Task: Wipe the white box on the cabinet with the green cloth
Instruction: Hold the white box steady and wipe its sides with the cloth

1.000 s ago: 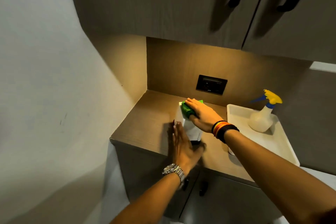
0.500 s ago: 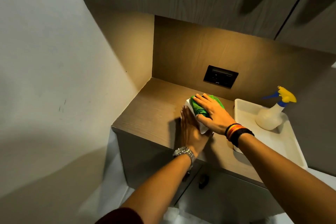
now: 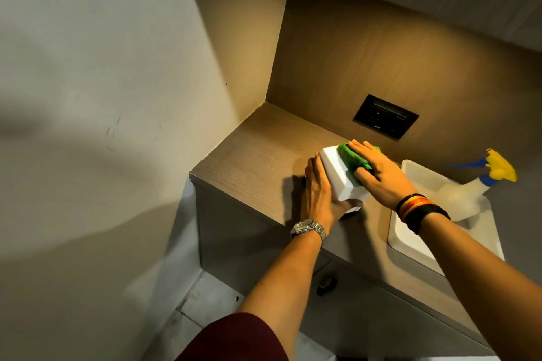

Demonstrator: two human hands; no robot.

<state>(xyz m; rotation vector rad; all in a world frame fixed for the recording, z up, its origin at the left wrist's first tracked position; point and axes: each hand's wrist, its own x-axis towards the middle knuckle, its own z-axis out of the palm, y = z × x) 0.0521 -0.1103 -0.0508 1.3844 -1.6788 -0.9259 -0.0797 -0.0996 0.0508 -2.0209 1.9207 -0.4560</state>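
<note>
The white box (image 3: 337,174) sits on the wood-grain cabinet top (image 3: 252,161) near its front edge. My left hand (image 3: 318,195) lies flat against the box's left side, thumb under its near corner, and holds it steady. A folded green cloth (image 3: 350,157) rests on the box's top. My right hand (image 3: 378,174) presses down on the cloth with fingers spread flat, covering most of it. The right part of the box is hidden under that hand.
A white tray (image 3: 410,237) stands to the right on the cabinet top, holding a spray bottle (image 3: 466,193) with a yellow and blue nozzle. A dark wall socket (image 3: 385,116) sits on the back panel. A wall closes the left side; cabinet doors hang below.
My left hand moved from the box's near end to its left side. My right hand and the cloth have slid along the box top. The camera has tilted down and moved closer.
</note>
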